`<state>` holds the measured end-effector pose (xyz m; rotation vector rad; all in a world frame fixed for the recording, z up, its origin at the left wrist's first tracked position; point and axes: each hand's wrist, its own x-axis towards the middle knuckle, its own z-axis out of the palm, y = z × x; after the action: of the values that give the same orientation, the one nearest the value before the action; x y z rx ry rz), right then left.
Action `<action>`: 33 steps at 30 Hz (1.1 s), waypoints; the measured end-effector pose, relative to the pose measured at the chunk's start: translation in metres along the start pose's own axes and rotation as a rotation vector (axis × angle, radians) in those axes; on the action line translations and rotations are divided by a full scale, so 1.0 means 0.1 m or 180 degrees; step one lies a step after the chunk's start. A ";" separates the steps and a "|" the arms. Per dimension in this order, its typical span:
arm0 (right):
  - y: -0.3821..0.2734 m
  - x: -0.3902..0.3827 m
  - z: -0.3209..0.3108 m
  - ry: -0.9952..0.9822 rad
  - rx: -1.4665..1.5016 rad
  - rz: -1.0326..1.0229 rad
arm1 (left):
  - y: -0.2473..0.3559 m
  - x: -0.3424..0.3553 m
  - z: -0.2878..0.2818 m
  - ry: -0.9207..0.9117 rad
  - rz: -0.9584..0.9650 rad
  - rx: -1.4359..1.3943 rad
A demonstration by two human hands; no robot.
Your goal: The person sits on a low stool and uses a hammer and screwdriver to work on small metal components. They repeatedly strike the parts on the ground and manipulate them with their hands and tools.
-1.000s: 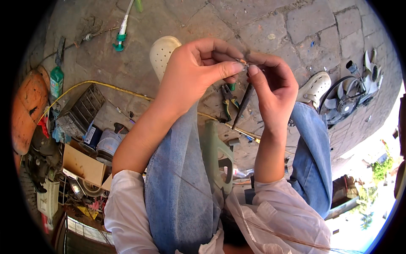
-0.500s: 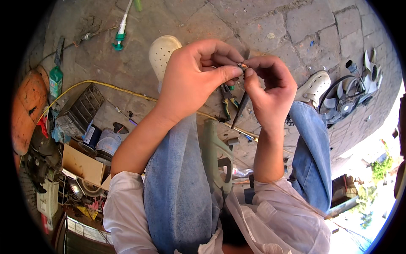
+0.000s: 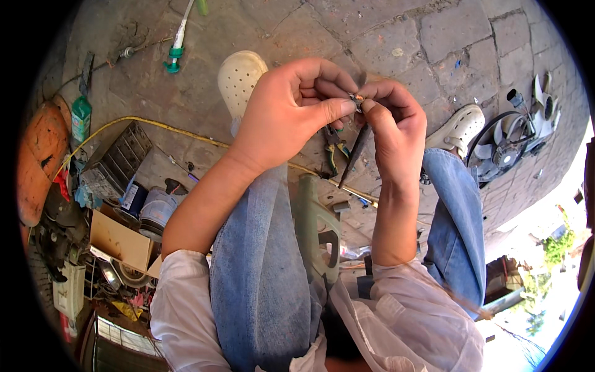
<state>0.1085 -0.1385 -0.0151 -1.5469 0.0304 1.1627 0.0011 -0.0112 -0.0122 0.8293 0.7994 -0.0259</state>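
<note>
My left hand [image 3: 290,118] and my right hand [image 3: 396,127] meet fingertip to fingertip in front of me. Pinched between them is a small dark piece with a copper-orange spot [image 3: 359,98]; its kind is too small to make out, and the fingers cover most of it. Both thumbs press on it from the near side. Beneath my hands, pliers with dark and yellow handles [image 3: 336,152] lie on the paving. Beside my right wrist is a dark, narrow, pointed rod [image 3: 356,155], its upper end partly hidden by my hand.
A yellow cable [image 3: 167,125] crosses the paving. At left are an open cardboard box [image 3: 121,239], a dark crate [image 3: 118,161] and a green bottle [image 3: 81,121]. A fan [image 3: 502,149] lies at right. Between my legs stands a green plastic seat part [image 3: 316,229].
My right hand has shifted slightly left and turned, and its thumb has moved on the small piece. My left hand stays nearly in place, still pinching it.
</note>
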 end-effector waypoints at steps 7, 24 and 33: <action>0.07 0.03 -0.04 -0.0203 0.1196 0.0674 | -0.08 0.03 -0.05 -0.0123 0.0152 -0.0036; 0.13 0.00 0.07 0.0282 -0.0176 -0.0053 | -0.15 0.01 -0.04 0.0472 0.1334 0.2271; 1.37 0.11 -0.50 0.2138 -0.2014 -0.0573 | -0.80 0.60 -0.74 0.1369 0.0442 0.1715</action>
<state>0.0668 -0.2188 -0.1295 -2.3929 -0.0334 0.4752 -0.0275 -0.0003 -0.1326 1.4291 1.1602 0.0656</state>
